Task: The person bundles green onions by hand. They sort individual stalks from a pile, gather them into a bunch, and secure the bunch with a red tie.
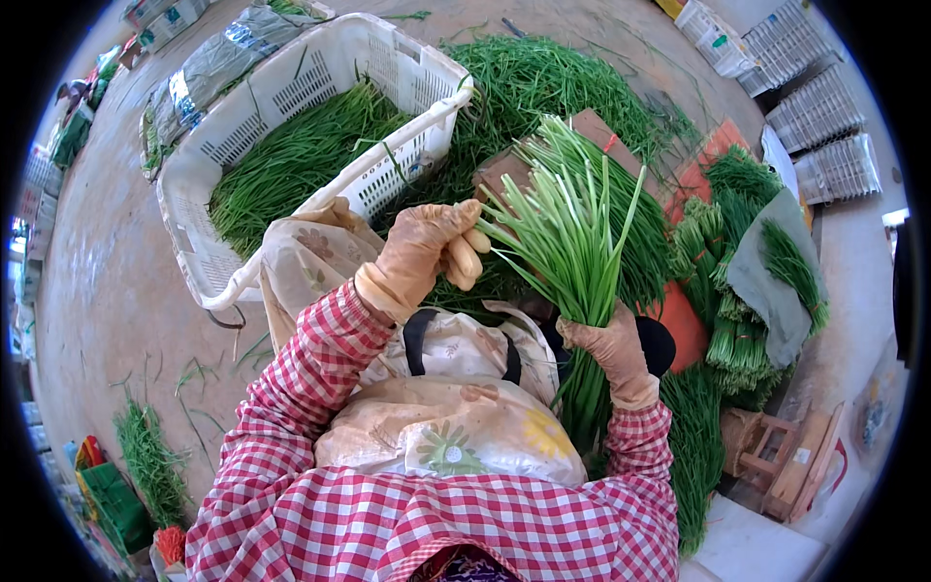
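My right hand (613, 359), in a tan glove, is closed around a bunch of green chives (572, 252). Their pale stem ends fan up and away from me, while the leaves hang down below the fist. My left hand (427, 254), gloved as well, is closed just left of the stem ends, thumb against the fingers. Whatever it may pinch is too small to make out. Past the bunch, more chives (635, 233) lie on a brown board (601, 133), with a thin red band near them. A patterned apron (436, 427) covers my lap.
A white slatted crate (441, 121) holding loose chives stands at front left. Beyond the board spreads a heap of chives (553, 82). Tied bundles (737, 339) lie at right, partly under a grey cloth (776, 272). A small wooden stool (786, 456) is at lower right; stacked crates (815, 107) stand behind.
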`<state>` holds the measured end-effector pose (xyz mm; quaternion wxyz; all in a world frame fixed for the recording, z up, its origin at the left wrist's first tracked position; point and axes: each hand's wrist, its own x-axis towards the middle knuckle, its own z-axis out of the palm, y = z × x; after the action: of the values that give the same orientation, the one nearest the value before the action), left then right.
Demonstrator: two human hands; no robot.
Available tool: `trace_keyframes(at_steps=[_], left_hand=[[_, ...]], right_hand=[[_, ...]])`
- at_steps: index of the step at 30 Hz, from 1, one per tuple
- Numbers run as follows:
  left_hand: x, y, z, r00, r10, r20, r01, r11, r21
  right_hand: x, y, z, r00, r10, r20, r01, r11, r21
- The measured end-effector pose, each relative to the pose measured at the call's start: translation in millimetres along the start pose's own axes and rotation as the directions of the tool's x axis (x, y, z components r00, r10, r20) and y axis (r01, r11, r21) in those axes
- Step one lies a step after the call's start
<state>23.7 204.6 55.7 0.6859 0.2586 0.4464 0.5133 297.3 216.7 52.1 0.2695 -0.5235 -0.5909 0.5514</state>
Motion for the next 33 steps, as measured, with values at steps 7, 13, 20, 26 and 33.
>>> trace_keyframes(at_steps=[7,13,20,26,33], left_hand=[[-12.0,65.6,-28.5,0.912,0.342,-0.227,-0.409,0.800,-0.439],[-50.7,78.3,-107.8,0.854,0.519,0.037,-0.404,0.617,0.675],[-31.5,10.3,-20.4,0.963,-0.141,0.229,0.019,0.885,0.464],[35.4,-60.1,-2.5,0.895,0.151,0.421,-0.060,0.973,-0.221],[48.8,-53.2,-20.9,0.937,0.347,-0.035,-0.332,0.857,-0.394]], right_hand=[[-6.5,-3.5,-25.9,0.928,0.209,0.308,-0.321,0.867,0.380],[-7.0,23.7,-46.4,0.937,0.090,0.337,-0.316,0.626,0.713],[-2.0,-4.5,-26.5,0.949,0.070,0.307,-0.237,0.803,0.548],[24.5,-1.8,48.0,0.939,-0.307,-0.155,0.119,0.713,-0.691],[11.7,-0.6,106.5,0.920,-0.386,-0.072,0.178,0.572,-0.800]])
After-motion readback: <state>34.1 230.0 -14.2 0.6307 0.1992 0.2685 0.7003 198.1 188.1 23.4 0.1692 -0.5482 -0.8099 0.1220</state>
